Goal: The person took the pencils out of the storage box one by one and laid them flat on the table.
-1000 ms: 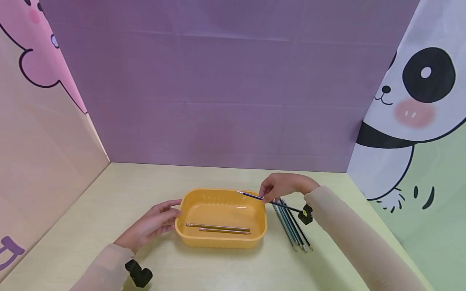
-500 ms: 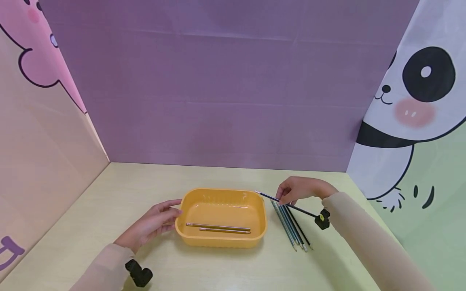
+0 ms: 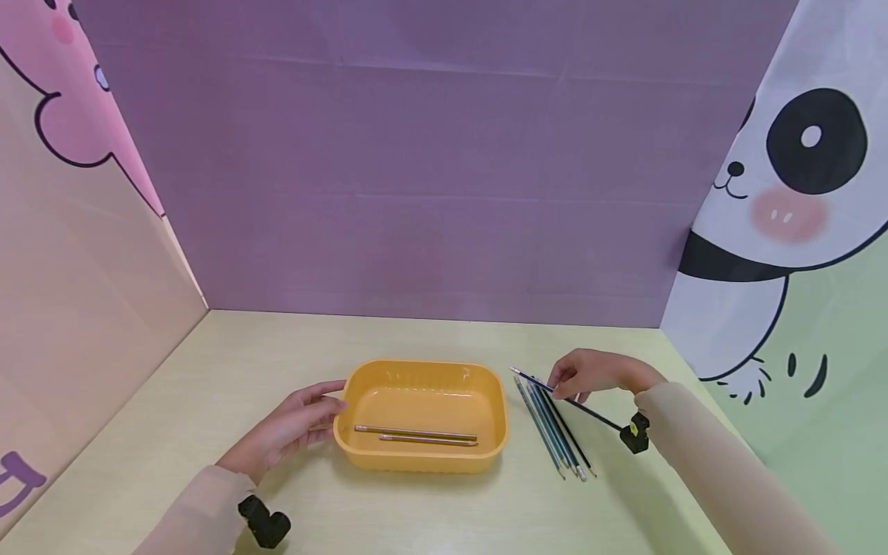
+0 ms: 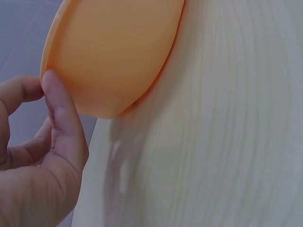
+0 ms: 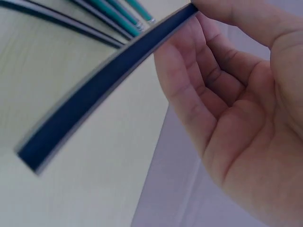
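Note:
My left hand (image 3: pixel 294 428) pinches the left rim of a yellow plastic basin (image 3: pixel 419 462) between thumb and fingers; the left wrist view shows this hold close up. Two brownish-gold pencils (image 3: pixel 428 441) lie inside the basin near its front wall. To the right of the basin, my right hand (image 3: pixel 590 372) pinches a dark blue striped pencil (image 5: pixel 104 90) by its middle, holding it slantwise. Beneath that hand a bunch of several green, blue and black pencils (image 3: pixel 551 432) lies on the table, their sharpened ends mostly toward me.
The pale wooden table (image 3: pixel 388 516) meets a purple back panel (image 3: pixel 444 193). A cream panel (image 3: pixel 90 308) stands at the left, and a panda-printed panel (image 3: pixel 825 308) at the right. Each wrist wears a small black camera.
My right hand has moved rightward and slightly toward me with the dark blue pencil, from the basin's right rim to over the pencil bunch. The left hand and basin stay put.

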### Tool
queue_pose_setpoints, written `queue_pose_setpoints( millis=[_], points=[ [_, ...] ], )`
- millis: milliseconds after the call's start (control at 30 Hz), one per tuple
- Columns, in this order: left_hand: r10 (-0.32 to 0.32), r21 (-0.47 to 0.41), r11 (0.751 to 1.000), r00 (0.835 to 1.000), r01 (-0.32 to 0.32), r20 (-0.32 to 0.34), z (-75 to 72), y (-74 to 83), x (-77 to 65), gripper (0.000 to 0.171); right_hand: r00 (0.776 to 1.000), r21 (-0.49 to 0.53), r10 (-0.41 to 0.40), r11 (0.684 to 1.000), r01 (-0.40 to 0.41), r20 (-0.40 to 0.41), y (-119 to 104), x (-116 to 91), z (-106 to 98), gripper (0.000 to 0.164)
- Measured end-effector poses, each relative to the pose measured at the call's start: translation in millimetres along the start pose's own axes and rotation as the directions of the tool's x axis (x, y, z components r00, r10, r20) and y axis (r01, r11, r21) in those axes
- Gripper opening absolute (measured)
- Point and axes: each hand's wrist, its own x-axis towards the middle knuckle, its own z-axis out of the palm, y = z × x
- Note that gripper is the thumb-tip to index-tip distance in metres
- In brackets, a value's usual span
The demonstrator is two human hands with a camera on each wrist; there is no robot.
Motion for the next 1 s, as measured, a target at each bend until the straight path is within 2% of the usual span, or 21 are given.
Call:
queue_pose_setpoints(
  millis=[233,633,1000],
  points=[
    [0.000,0.001,1.000,1.000,0.000,-0.002,1.1,-0.2,-0.2,0.067,0.999,0.047,0.015,0.999,-0.013,-0.042,10,-8,6,0.013],
    [0.005,0.004,1.000,1.000,-0.005,0.001,0.8,0.6,-1.0,0.067,0.996,0.108,0.063,0.993,-0.055,-0.068,28,-10,13,0.015],
    [0.003,-0.001,1.000,1.000,-0.003,0.007,-0.4,1.0,-0.8,0.067,0.995,0.141,0.071,0.988,-0.060,-0.075,33,-12,20,0.014]
  ],
)
